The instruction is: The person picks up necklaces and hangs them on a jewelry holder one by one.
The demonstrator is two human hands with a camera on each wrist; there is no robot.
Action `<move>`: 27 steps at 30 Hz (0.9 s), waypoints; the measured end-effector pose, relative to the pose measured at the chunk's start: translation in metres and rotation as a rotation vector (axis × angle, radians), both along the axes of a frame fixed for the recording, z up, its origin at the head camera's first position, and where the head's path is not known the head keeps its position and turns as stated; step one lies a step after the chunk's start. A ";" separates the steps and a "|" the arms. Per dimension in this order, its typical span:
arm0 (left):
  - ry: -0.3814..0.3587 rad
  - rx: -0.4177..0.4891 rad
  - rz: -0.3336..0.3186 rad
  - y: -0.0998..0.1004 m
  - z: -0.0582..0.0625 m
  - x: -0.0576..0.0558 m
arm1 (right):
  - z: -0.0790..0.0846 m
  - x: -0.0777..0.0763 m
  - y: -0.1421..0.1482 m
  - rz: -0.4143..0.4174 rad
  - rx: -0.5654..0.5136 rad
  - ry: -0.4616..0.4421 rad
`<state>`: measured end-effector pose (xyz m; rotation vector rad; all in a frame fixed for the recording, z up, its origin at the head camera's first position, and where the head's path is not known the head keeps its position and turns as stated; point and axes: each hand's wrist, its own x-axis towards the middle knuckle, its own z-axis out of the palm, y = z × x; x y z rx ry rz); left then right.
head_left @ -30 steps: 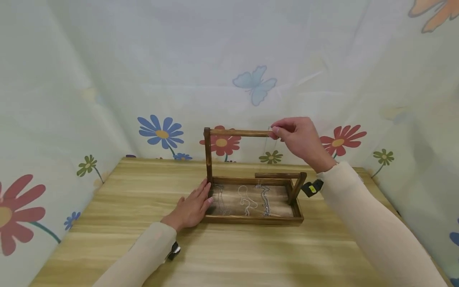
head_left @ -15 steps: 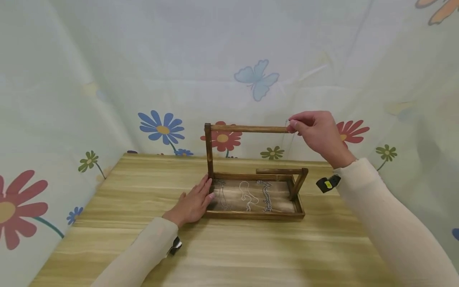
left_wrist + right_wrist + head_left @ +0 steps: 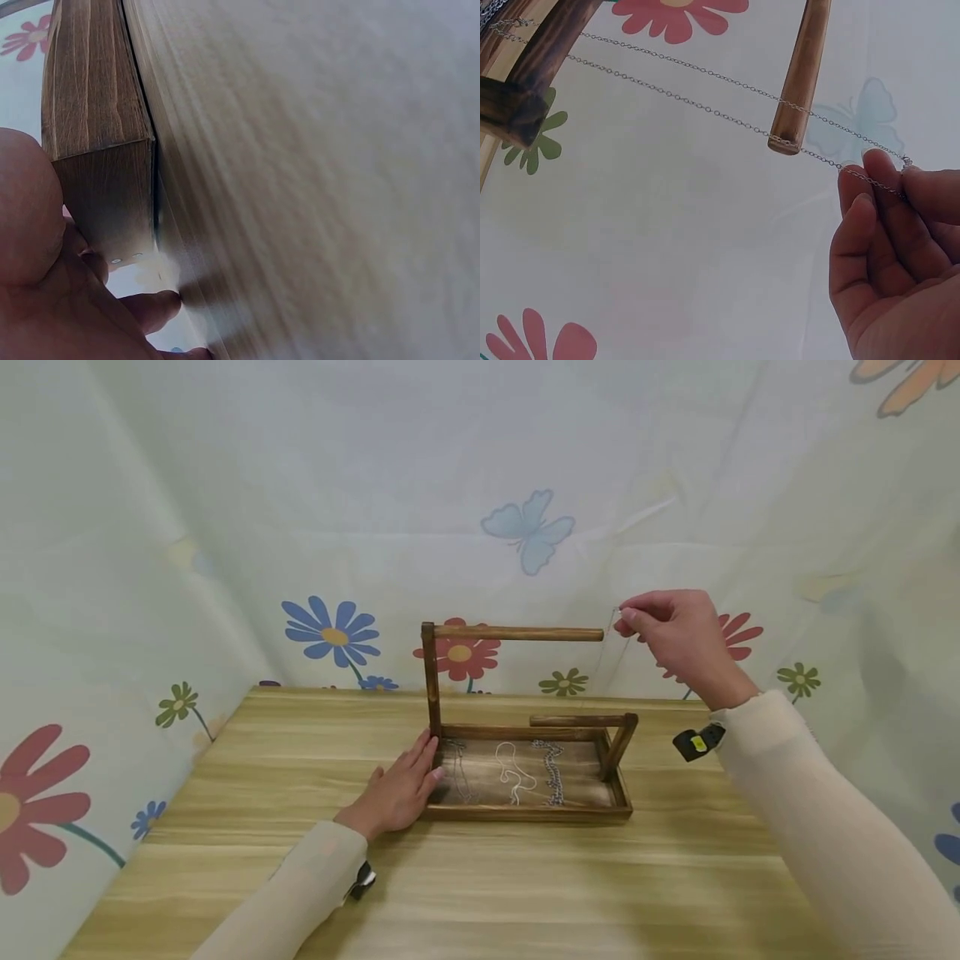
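Chain point(image 3: 717, 113), pinched by the right hand point(image 3: 678, 631), has moved past the 3 o'clock tip of the upper bar point(image 3: 525, 633) and now looks clear; the left hand point(image 3: 397, 789), fingers extended, rests against the tray point(image 3: 525, 813) at 9 o'clock.

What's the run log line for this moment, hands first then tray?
left hand: against end of tray | right hand: pinching thin chain beside free end of upper bar | inside tray: three chains
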<state>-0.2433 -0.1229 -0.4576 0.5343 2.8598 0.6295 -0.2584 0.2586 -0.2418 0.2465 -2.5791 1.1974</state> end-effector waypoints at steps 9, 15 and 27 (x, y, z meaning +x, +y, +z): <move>0.006 0.001 0.001 -0.001 0.001 0.005 | 0.000 0.001 0.006 -0.036 0.021 -0.045; 0.000 0.000 0.007 -0.001 0.002 0.005 | -0.003 0.002 0.011 -0.032 0.020 -0.043; 0.002 -0.006 0.029 0.000 0.002 0.005 | -0.003 -0.001 0.011 -0.043 0.019 -0.036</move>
